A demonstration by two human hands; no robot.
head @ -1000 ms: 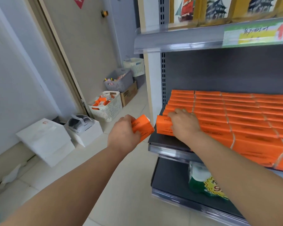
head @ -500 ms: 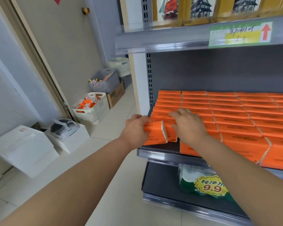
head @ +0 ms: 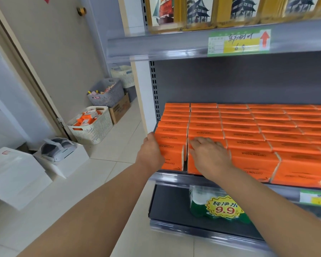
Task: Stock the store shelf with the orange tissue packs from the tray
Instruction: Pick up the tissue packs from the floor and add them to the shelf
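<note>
Rows of orange tissue packs [head: 248,130] fill the middle shelf [head: 174,178]. My left hand [head: 150,153] grips the left side of the front orange tissue pack [head: 173,160] in the leftmost column, which stands on the shelf at its front edge. My right hand [head: 210,155] lies palm down on the front packs of the second column [head: 193,165], with its fingertips at the narrow gap between the two columns. A white slatted tray [head: 93,129] with more orange packs stands on the floor to the left.
A grey basket [head: 107,95], a cardboard box [head: 120,108] and another white basket [head: 123,75] line the wall behind the tray. White boxes [head: 17,173] sit on the floor at left. A green bottle pack with a 9.9 label [head: 222,208] lies on the lower shelf.
My left hand carried its orange pack rightward from the aisle onto the shelf's front left corner. My right hand pushed its pack into the second column and now rests on top.
</note>
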